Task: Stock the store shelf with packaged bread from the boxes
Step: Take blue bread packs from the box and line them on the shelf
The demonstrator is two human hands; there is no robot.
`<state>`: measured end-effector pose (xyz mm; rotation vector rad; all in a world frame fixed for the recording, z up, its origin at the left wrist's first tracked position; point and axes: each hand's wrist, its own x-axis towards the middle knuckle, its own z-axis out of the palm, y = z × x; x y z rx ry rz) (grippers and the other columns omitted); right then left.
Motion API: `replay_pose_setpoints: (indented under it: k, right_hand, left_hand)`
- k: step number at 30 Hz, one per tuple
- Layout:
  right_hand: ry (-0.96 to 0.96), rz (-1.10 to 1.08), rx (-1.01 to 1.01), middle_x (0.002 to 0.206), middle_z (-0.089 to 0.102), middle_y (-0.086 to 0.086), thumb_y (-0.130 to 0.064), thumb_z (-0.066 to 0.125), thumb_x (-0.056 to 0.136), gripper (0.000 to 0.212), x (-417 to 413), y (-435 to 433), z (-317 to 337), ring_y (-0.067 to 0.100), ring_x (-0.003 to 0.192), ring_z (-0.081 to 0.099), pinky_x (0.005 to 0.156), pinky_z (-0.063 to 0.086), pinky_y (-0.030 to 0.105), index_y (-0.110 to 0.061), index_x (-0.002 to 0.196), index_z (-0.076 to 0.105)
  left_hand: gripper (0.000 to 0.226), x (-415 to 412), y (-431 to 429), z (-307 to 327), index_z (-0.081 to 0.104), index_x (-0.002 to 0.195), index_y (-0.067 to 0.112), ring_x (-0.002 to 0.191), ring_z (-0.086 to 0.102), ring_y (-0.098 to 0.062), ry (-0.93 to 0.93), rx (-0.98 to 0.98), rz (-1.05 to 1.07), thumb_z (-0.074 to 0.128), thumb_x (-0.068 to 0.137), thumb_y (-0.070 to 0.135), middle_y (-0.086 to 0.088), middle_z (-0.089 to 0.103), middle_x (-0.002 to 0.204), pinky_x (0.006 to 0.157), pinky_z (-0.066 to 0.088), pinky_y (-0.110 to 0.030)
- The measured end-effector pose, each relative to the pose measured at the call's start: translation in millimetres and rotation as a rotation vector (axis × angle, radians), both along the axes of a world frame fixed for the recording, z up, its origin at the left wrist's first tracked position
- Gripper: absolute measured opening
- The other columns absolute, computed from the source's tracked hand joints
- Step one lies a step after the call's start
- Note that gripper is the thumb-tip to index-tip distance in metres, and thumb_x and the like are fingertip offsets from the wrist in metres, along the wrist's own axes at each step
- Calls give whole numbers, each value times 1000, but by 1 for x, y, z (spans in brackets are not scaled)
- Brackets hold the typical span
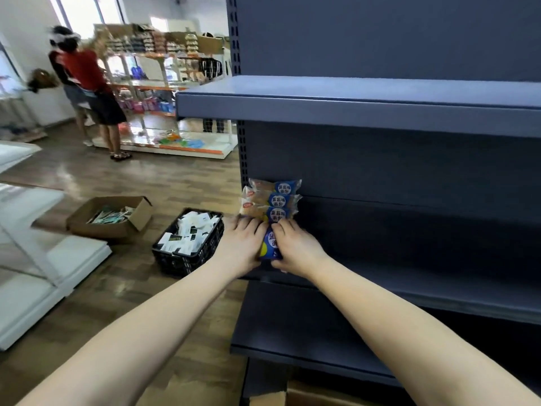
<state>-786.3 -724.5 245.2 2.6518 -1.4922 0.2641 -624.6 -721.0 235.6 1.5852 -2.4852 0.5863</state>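
Holds one blue bread packet [270, 244] between both hands at the left front end of the middle shelf [409, 276]. Covers the packet's left side with the left hand [240, 244], palm down, fingertips bent over its far edge. Clamps the packet's right side with the right hand [295, 247], fingers curled on top, thumb down by the near end. Keeps the two hands close together, with only a strip of blue wrapper showing between them. Touches, or nearly touches, the row of three bread packets [272, 199] with the fingertips; cannot tell which. Shows that row lying just behind the held packet, one packet after another toward the back panel, blue labels facing up.

Looks past an upper shelf [351, 112] of the same dark unit. Takes in, on the wooden floor to the left, a black crate [190, 241] of white packets and, beside it, an open cardboard box [111, 218]. Catches, far off and blurred, a person in a red top [85, 77] at another rack.
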Motion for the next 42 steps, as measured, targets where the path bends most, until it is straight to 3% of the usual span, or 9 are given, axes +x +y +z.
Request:
replay_pose_setpoints:
  k: [4, 6, 11, 20, 25, 28, 34, 37, 42]
  right_hand:
    - [-37, 44, -107, 131, 54, 15, -61, 45, 76, 80, 19, -1, -7, 34, 122, 49, 107, 35, 46, -3, 130, 51]
    - [-46, -8, -107, 144, 43, 12, -66, 28, 80, 86, 13, -4, -8, 31, 133, 39, 112, 25, 47, -7, 142, 40]
    - [8, -219, -1, 157, 16, 4, -55, 28, 97, 69, -30, -18, -14, 27, 143, 15, 116, 13, 47, -15, 151, 16]
    - [-18, -447, 211, 160, 4, 3, -55, 23, 98, 62, -52, -25, -44, 31, 145, 6, 115, 12, 55, -22, 151, 17]
    - [-67, -451, 224, 159, 10, 1, -52, 24, 99, 57, -46, -22, -64, 28, 145, 8, 116, 9, 55, -24, 149, 23]
    - [-131, -471, 268, 159, 8, -1, -51, 25, 99, 56, -48, -26, -67, 27, 146, 4, 116, 5, 56, -26, 150, 22]
    - [-132, -446, 294, 160, 9, -1, -51, 22, 100, 56, -50, -27, -69, 25, 146, 4, 116, 1, 56, -28, 150, 20]
    - [-102, -444, 299, 159, 13, -1, -50, 20, 100, 54, -51, -27, -68, 24, 146, 5, 116, 2, 56, -27, 149, 23]
    - [-93, -438, 298, 159, 16, 0, -50, 21, 101, 53, -51, -26, -69, 25, 146, 7, 115, 3, 56, -26, 147, 29]
  left_hand:
    - [74, 23, 0, -3, 67, 95, 4, 74, 65, -32, -8, -4, 93, 86, 29, 34, -12, 67, 86, 71, 52, -39]
    - [79, 32, -4, -5, 66, 97, 5, 72, 63, -33, -6, -8, 111, 87, 28, 36, -11, 65, 84, 70, 51, -39]
    - [71, 27, -16, -11, 66, 104, 10, 78, 62, -35, 35, -55, 78, 82, 36, 22, -12, 65, 91, 77, 50, -43]
    - [64, -9, -34, -31, 64, 112, 7, 98, 60, -36, 176, -110, -22, 68, 48, 6, -12, 64, 108, 93, 45, -49]
    - [91, -11, -38, -35, 28, 148, 15, 141, 21, -37, 261, 182, -20, 64, 69, 44, -11, 30, 151, 117, 6, -50]
    - [103, -10, -44, -38, 8, 152, 24, 146, 2, -32, 246, 227, -9, 57, 71, 66, -5, 9, 159, 118, -3, -47]
    - [112, -7, -50, -45, 13, 152, 25, 146, 8, -35, 198, 173, -1, 31, 59, 85, -6, 17, 158, 116, 0, -50]
    - [111, -9, -51, -46, 24, 151, 21, 143, 18, -39, 218, 134, -18, 36, 61, 84, -10, 28, 154, 116, 6, -52]
    - [112, -8, -53, -43, 15, 152, 23, 144, 14, -36, 198, 186, -6, 46, 64, 84, -8, 20, 156, 116, 4, -51]
